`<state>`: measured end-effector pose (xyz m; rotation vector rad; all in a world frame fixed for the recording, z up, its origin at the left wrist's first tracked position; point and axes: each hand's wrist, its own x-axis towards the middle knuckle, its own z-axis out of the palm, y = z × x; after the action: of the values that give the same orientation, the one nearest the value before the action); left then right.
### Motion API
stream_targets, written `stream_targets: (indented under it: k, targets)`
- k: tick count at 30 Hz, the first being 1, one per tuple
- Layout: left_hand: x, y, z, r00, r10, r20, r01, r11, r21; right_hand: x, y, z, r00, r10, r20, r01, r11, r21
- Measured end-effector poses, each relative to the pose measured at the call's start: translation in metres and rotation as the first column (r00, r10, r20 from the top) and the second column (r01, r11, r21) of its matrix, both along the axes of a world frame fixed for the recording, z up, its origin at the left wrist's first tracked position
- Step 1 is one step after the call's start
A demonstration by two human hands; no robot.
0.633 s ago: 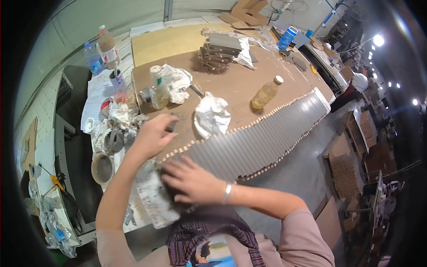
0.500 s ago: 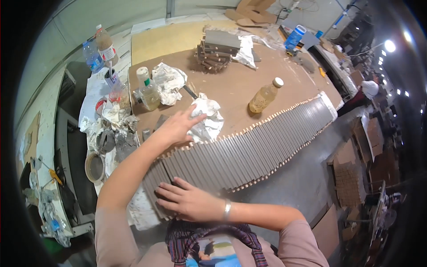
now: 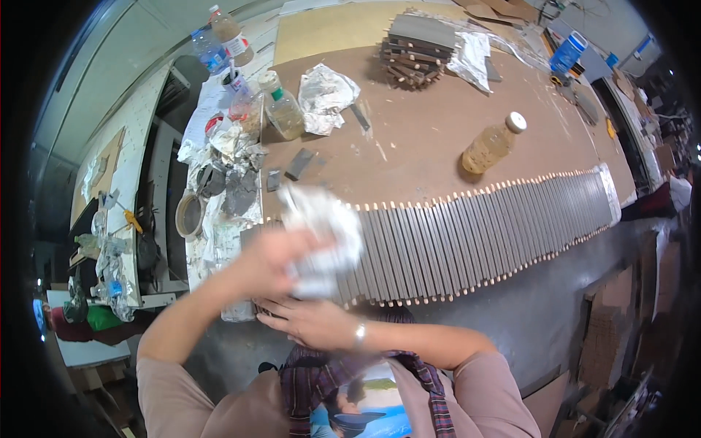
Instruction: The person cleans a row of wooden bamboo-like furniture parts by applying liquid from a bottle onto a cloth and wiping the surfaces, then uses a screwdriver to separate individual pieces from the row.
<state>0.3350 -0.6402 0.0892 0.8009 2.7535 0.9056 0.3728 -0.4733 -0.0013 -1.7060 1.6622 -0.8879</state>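
My left hand (image 3: 272,261), smeared by motion, grips a crumpled white cloth (image 3: 330,226) over the left part of a long row of narrow dark grey strips (image 3: 456,244). The strips lie side by side with light, wood-coloured tips sticking out at both edges. They curve along the near edge of the table to the right. At the near left end of the row rests my right hand (image 3: 318,323), its fingers stretched out and partly beneath the blurred cloth. The strip ends under both hands are hidden.
A bottle of yellowish liquid (image 3: 491,148) stands behind the row. Farther back sits a stack of grey strips (image 3: 418,52). To the left are a green-necked bottle (image 3: 285,117), a crumpled white cloth (image 3: 326,98), small dark pieces (image 3: 299,163) and a tape roll (image 3: 190,215).
My left hand has picked up the white cloth from the table and brought it nearer, over the strips. My right hand stays at the row's near left end. The view has shifted.
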Motion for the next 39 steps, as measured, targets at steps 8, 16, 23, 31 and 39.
stream_targets:
  k: [8,16,23,31,39]
  targets:
    - [-0.030,-0.039,-0.033,0.865,0.356,-0.353,-0.376,0.927,0.013,0.015,-0.005,-0.013,0.895,-0.253,-0.367,0.130,0.936,-0.328]
    - [-0.053,-0.032,-0.061,0.853,0.236,-0.465,-0.276,0.961,-0.019,0.023,-0.004,-0.004,0.899,-0.251,-0.358,0.136,0.939,-0.316]
    - [-0.071,-0.039,-0.008,0.947,0.313,0.066,-0.304,0.816,0.492,0.019,0.082,0.011,0.643,-0.735,-0.215,0.632,0.667,-0.395]
    - [-0.106,-0.007,-0.070,0.756,0.111,0.645,-0.506,0.724,0.468,0.003,0.146,0.011,0.396,-0.832,-0.389,0.823,0.509,-0.252]
    - [-0.108,0.002,-0.083,0.707,0.211,0.675,-0.538,0.780,0.319,-0.029,0.143,0.022,0.534,-0.704,-0.468,0.751,0.650,-0.121]
